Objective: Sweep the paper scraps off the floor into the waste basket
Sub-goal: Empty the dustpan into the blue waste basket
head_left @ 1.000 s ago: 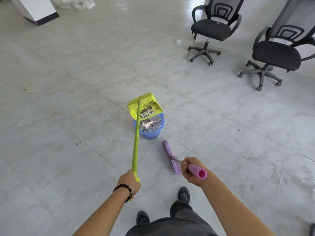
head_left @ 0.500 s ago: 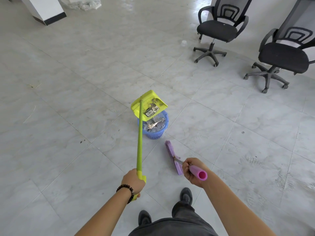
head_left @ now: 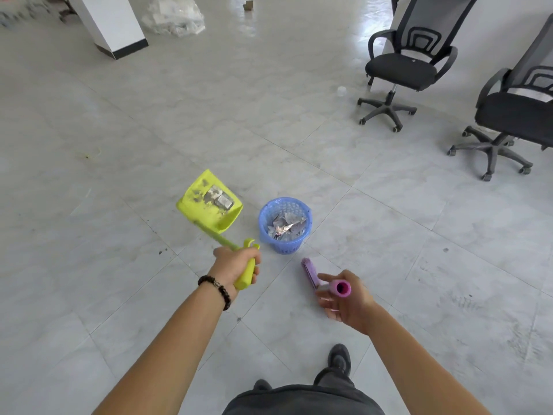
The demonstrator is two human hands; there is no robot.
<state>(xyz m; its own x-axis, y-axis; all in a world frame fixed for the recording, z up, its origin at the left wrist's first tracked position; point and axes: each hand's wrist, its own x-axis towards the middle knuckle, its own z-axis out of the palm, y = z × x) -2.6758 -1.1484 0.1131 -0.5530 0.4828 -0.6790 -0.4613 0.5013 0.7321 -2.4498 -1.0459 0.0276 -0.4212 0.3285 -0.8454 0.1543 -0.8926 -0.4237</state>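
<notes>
Take the blue waste basket (head_left: 284, 245) as your reference. It stands on the tiled floor (head_left: 389, 235) and already holds a heap of crumpled paper scraps (head_left: 285, 227), so most of the job looks done.

One load is not yet in. Your left hand (head_left: 236, 265) has its fingers wrapped round the grip of the yellow-green dustpan (head_left: 196, 205), and the pan hangs left of the basket, beside it and not over its mouth. Two or three greyish scraps (head_left: 220, 196) lie in the pan with some dark dust around them. As I judge it, you need to bring the pan across over the basket's rim and tip it so these slide in.

The purple broom (head_left: 309, 272) has its head down on the floor just in front of the basket, on your side. Its handle end sits in your right hand (head_left: 348, 301). The fingers (head_left: 326, 277) look spread, not wrapped round the handle, and the hand is blurred, so I cannot tell whether you truly grip it or only let it lean there.

On the floor left of the basket there are a few dark specks (head_left: 160, 251), and farther left a small pale bit (head_left: 86, 155). I cannot tell whether either is paper. If they are, one more short sweep is left after the tipping. Two office chairs (head_left: 401, 67) stand well beyond the basket to the right.
</notes>
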